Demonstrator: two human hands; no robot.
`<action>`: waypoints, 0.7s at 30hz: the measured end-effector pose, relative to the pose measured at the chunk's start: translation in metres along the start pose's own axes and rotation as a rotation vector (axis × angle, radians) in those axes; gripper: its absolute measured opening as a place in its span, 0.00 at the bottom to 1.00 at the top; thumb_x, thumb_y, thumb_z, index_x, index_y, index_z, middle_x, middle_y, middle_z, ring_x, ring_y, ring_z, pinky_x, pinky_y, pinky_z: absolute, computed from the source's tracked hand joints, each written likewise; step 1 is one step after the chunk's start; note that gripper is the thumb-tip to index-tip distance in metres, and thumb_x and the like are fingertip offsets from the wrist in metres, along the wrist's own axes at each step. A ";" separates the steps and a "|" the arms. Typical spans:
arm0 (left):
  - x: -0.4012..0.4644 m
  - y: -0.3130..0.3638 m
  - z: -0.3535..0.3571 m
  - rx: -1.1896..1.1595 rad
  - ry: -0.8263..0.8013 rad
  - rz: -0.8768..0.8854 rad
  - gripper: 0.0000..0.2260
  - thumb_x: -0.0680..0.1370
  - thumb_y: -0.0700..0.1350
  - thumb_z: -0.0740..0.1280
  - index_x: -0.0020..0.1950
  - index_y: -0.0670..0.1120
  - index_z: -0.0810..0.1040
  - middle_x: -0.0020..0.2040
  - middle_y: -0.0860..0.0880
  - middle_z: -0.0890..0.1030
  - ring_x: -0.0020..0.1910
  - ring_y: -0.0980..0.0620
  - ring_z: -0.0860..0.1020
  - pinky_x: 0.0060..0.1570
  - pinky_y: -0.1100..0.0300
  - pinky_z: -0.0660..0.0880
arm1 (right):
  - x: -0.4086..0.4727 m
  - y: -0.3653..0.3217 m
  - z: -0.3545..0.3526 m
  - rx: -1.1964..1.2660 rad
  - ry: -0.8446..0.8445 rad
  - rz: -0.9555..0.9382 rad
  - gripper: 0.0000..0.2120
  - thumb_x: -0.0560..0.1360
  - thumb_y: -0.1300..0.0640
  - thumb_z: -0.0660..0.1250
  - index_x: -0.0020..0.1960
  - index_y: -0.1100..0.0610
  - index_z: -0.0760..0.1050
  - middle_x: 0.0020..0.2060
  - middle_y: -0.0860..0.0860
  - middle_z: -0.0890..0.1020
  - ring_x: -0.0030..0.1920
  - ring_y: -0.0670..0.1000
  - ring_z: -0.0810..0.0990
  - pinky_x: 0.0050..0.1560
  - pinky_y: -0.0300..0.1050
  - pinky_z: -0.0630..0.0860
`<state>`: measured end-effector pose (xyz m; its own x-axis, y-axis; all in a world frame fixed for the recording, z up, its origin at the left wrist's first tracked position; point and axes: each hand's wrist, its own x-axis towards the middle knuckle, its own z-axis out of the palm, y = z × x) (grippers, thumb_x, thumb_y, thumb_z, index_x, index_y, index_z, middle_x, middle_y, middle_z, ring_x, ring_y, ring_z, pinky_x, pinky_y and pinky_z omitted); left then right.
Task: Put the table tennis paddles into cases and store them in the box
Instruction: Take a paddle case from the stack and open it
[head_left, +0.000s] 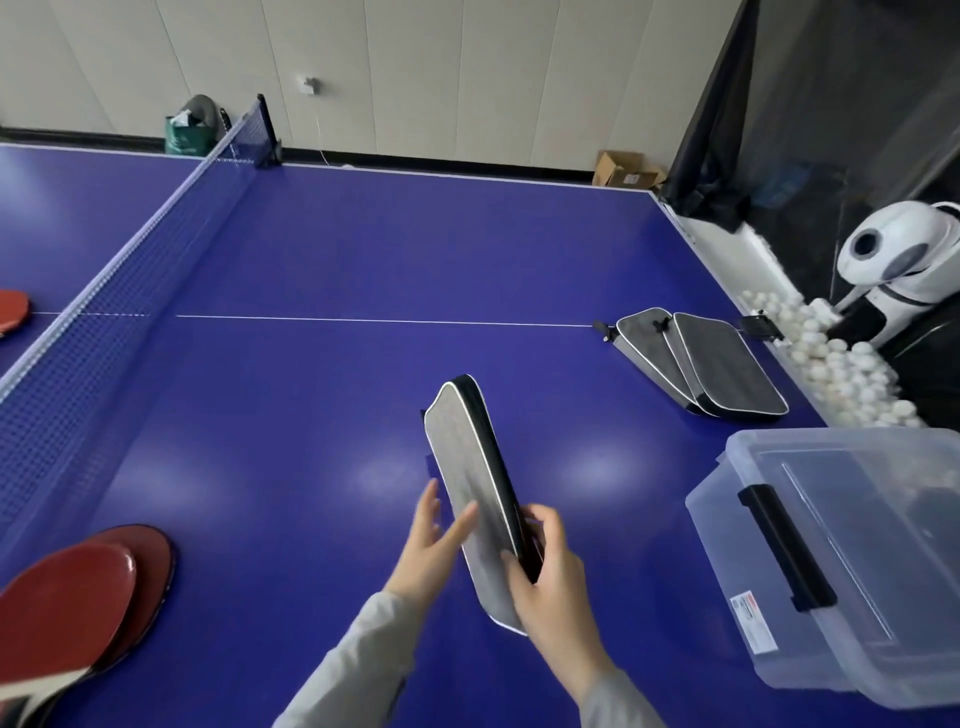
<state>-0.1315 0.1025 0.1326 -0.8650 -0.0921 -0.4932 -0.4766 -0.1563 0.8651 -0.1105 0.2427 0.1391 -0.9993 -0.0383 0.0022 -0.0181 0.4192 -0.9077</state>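
A grey paddle case (475, 467) with a black zip edge is held above the blue table (337, 249), tilted on its side. My right hand (550, 577) grips its lower end, fingers curled round the black edge. My left hand (434, 540) touches the case's grey face with straight fingers. Two red paddles (78, 597) lie stacked at the near left. Two more grey cases (711, 358) lie overlapping at the right edge. A clear plastic box (841, 551) with a lid and black latch stands at the near right.
The net (130, 244) crosses the table on the left; another red paddle (13, 309) lies beyond it. Several white balls (836, 364) fill a tray off the right edge beside a white ball machine (898, 249). A cardboard box (626, 169) sits by the far wall.
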 end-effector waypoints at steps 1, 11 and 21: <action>-0.006 0.001 0.010 -0.034 -0.062 -0.012 0.29 0.78 0.53 0.64 0.76 0.58 0.56 0.74 0.55 0.62 0.69 0.54 0.66 0.68 0.49 0.65 | -0.003 0.000 0.002 0.026 -0.018 -0.009 0.12 0.74 0.52 0.67 0.52 0.38 0.68 0.45 0.36 0.81 0.43 0.40 0.81 0.40 0.32 0.75; -0.017 -0.009 0.015 -0.054 -0.071 -0.074 0.21 0.80 0.49 0.63 0.73 0.59 0.64 0.69 0.52 0.72 0.66 0.52 0.72 0.60 0.38 0.73 | -0.020 0.008 0.010 0.158 -0.159 0.077 0.15 0.80 0.57 0.61 0.61 0.40 0.71 0.55 0.37 0.81 0.59 0.39 0.77 0.59 0.40 0.76; -0.004 -0.012 -0.006 0.021 -0.019 0.033 0.15 0.81 0.45 0.61 0.68 0.54 0.70 0.54 0.48 0.81 0.52 0.56 0.79 0.37 0.58 0.80 | -0.012 0.011 0.014 0.165 -0.114 0.106 0.12 0.81 0.56 0.58 0.56 0.39 0.73 0.47 0.38 0.82 0.49 0.40 0.80 0.44 0.30 0.75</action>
<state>-0.1210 0.0990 0.1238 -0.8831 -0.0786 -0.4625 -0.4506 -0.1328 0.8828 -0.0985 0.2348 0.1233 -0.9849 -0.1082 -0.1353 0.1015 0.2721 -0.9569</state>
